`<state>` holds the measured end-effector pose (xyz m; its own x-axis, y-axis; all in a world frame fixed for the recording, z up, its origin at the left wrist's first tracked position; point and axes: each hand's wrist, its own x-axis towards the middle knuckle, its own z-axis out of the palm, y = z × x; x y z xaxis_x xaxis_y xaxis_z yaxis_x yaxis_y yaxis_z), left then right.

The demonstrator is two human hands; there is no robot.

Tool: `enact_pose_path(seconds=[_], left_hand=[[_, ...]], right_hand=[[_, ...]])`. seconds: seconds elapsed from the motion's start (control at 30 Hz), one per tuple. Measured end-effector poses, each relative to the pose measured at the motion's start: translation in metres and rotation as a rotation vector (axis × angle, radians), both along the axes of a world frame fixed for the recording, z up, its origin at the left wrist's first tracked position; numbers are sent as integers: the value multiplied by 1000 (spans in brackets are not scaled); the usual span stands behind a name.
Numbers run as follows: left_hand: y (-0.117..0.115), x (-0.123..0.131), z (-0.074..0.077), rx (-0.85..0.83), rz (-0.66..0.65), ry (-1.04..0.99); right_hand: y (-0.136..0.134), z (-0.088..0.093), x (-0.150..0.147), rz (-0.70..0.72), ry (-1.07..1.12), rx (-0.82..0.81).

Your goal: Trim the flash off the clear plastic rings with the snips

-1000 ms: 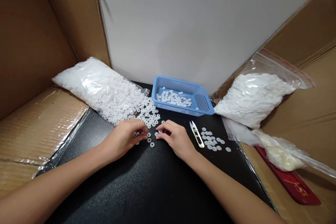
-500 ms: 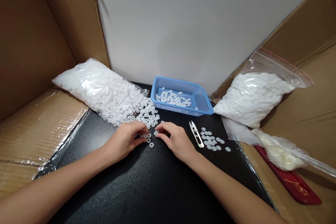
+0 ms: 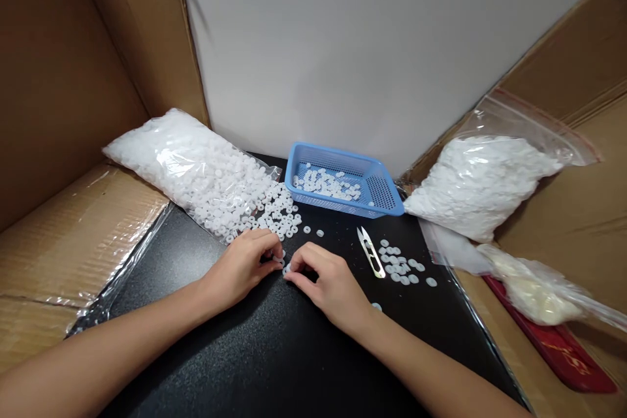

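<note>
Nearest the viewer, both forearms reach in over the black table [image 3: 274, 359]. The left hand [image 3: 242, 269] and the right hand [image 3: 329, 282] lie low on it, fingers bent almost closed, and their tips meet over a couple of white rings [image 3: 285, 266] at the middle of the table; whether either hand really grips one cannot be told. Just right of the right hand lie small snips [image 3: 371, 253], and right of those a scatter of flat discs [image 3: 401, 268], with one stray disc [image 3: 376, 306] nearer, by the right wrist. At the near right a smaller bag [image 3: 531, 287] of cream-coloured pieces lies partly over a red tray [image 3: 563, 356]. Beyond the hands, loose rings [image 3: 281, 214] spill from the open mouth of a clear bag [image 3: 186, 163], which lies stuffed with the same white rings and runs off to the far left. To its right, at the far middle, stands a blue basket [image 3: 343, 208], its floor thinly covered with ring pieces [image 3: 326, 184]. At the far right a zip bag [image 3: 482, 179], packed with white pieces, leans on cardboard [image 3: 578, 78].
</note>
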<state>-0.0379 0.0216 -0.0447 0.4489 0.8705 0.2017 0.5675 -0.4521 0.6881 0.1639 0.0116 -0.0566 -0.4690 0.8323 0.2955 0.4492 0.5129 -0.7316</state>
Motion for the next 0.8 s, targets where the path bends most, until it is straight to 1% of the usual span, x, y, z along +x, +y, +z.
enact_pose_path(seconds=[0.1,0.2,0.3,0.43,0.5,0.57,0.6,0.63,0.67,0.73,0.8], left_hand=[[0,-2,2,-8,-3,-18],[-1,-1,2,-15,-30,-18],[-1,1,-2,-9,-58,1],[-1,2,-6,3,-73,0],[-1,2,-4,9,-61,-20],[-4,2,2,19,-37,-45],[-6,3,7,-3,-16,-88],[-8,4,12,-50,2,-151],[-11,6,17,-159,30,-276],[-18,11,26,-465,30,-579],[-23,16,32,-714,18,-797]], right_hand=[[-5,-6,-5,14,1,-6],[-4,-6,-5,21,30,-40],[1,1,2,-16,107,-103],[10,11,11,-82,282,-218],[12,14,12,-72,377,-274],[12,16,11,-42,459,-319],[12,17,10,-26,492,-336],[10,18,9,-8,519,-350],[9,19,9,10,541,-359],[5,22,7,44,574,-369],[1,24,6,72,592,-368]])
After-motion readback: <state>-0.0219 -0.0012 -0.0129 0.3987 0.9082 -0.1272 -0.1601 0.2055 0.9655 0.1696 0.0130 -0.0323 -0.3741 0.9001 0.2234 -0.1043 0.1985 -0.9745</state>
